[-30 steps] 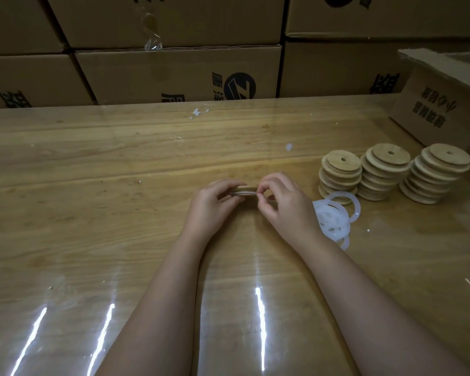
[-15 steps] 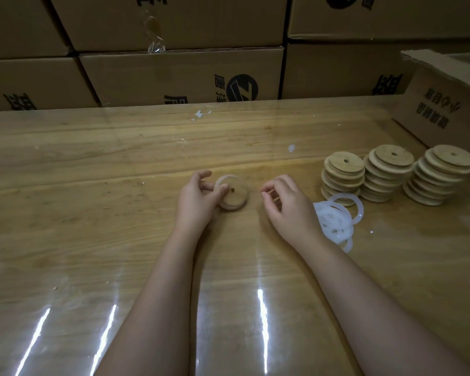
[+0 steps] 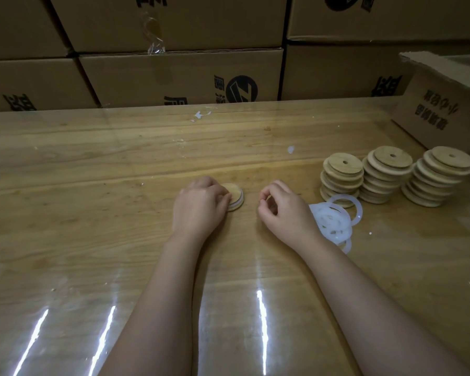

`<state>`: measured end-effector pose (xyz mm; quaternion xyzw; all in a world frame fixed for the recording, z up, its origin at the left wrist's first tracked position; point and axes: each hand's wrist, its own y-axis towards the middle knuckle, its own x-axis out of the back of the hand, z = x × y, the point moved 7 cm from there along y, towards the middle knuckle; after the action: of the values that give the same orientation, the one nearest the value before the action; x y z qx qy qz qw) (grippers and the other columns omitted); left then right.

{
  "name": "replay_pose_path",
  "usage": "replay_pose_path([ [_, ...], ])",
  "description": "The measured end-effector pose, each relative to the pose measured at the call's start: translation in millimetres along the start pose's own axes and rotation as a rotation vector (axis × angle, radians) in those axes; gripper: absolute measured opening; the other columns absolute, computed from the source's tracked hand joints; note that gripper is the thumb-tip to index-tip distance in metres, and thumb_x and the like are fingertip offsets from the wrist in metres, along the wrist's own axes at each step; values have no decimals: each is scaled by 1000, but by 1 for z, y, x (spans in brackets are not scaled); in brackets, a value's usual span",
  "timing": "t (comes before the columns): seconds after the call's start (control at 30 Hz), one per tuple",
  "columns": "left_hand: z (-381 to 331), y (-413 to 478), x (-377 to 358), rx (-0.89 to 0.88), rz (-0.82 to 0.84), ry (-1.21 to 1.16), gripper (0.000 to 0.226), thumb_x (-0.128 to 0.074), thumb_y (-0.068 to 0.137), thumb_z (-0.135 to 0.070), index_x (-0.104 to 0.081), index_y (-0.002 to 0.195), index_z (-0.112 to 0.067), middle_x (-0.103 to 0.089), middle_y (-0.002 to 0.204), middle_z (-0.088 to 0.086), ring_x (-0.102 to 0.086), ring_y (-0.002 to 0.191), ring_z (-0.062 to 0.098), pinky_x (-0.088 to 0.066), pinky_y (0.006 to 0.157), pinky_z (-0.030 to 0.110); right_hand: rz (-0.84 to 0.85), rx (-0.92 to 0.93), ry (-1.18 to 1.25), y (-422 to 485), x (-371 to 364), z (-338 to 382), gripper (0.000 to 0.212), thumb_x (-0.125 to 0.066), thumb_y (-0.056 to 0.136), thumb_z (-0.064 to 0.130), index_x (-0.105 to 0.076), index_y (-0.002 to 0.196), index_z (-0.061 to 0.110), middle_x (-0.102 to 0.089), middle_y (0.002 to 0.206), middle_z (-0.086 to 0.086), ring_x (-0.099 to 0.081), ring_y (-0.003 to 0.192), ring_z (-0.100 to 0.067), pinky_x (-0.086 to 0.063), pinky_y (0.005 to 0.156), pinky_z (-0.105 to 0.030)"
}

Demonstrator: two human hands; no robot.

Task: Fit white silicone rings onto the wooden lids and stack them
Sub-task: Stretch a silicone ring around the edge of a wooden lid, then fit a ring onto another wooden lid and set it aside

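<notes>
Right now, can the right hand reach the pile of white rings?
Probably yes. The white rings lie on the table just beside the right hand, which looks empty, and nothing stands between them. The left hand grips a wooden lid.

Both bare arms reach toward 12 o'clock. The left hand point(image 3: 201, 206) lies palm down, fingers point(image 3: 222, 196) curled on a round wooden lid point(image 3: 236, 196). At its 3 o'clock the right hand point(image 3: 285, 210) rests, fingers loosely curled.
</notes>
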<state>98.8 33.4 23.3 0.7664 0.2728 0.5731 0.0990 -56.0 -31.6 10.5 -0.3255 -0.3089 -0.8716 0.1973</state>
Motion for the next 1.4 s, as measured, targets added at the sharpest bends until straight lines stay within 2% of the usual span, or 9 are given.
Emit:
replay_pose_path([
  [0.23,5,-1,-5,-73,131,75,26,-59,87,-44,-70,107,-30,-61,121,-15,-53,111,15,-46,81,30,12,-24,20,0,0,-2,11,-54,85,15,-49,80,23,-51,86,14,-54,68,-8,-45,61,-28],
  [0.37,17,2,-9,49,74,3,23,-61,88,-36,-69,107,-24,-62,123,-10,-51,114,18,-42,83,30,16,-19,14,-1,-1,-2,8,-54,86,16,-52,81,21,-50,85,14,-54,69,-8,-46,61,-29],
  [0.5,32,8,-15,235,20,-85,13,-62,88,-31,-65,94,-19,-56,114,-4,-57,99,21,-37,66,27,29,-17,9,0,-3,-3,9,-54,85,18,-50,81,25,-49,83,17,-55,68,-6,-46,60,-27],
  [0.67,39,18,-20,395,14,-142,23,-61,90,-29,-67,106,-15,-47,116,7,-58,96,28,-38,74,28,80,-59,3,1,-6,-7,8,-52,87,21,-50,82,26,-50,86,16,-56,71,-7,-49,64,-30],
  [0.93,42,34,-23,367,91,-63,27,-58,91,-31,-63,109,-10,-45,114,11,-56,97,33,-44,83,35,127,-65,-26,0,-7,-2,5,-51,88,22,-50,83,25,-50,85,14,-50,70,-6,-40,61,-22],
  [1.1,35,20,-23,324,82,-79,27,-45,92,-9,-60,115,-10,-44,125,12,-49,113,33,-41,96,38,131,-55,-49,1,-8,-2,3,-51,88,21,-52,86,21,-49,84,15,-49,72,-7,-35,61,-22],
  [1.2,17,8,-16,239,6,-43,30,-50,86,-3,-63,112,-6,-45,133,16,-43,121,35,-35,101,38,106,-35,-65,1,-7,1,5,-51,89,21,-55,89,19,-52,89,12,-50,74,-9,-37,62,-24],
  [1.3,-9,0,-9,136,-54,-195,26,-52,82,2,-69,98,-6,-55,122,14,-49,113,31,-37,97,34,22,6,-100,-1,1,9,7,-53,89,19,-58,91,15,-55,93,8,-50,79,-9,-39,63,-26],
  [1.4,-12,-15,-9,242,-23,-531,25,-51,86,-1,-66,85,-21,-65,98,3,-63,82,20,-48,77,30,-28,-67,20,-2,11,13,6,-53,90,19,-59,89,18,-53,94,11,-54,75,-5,-43,65,-25],
])
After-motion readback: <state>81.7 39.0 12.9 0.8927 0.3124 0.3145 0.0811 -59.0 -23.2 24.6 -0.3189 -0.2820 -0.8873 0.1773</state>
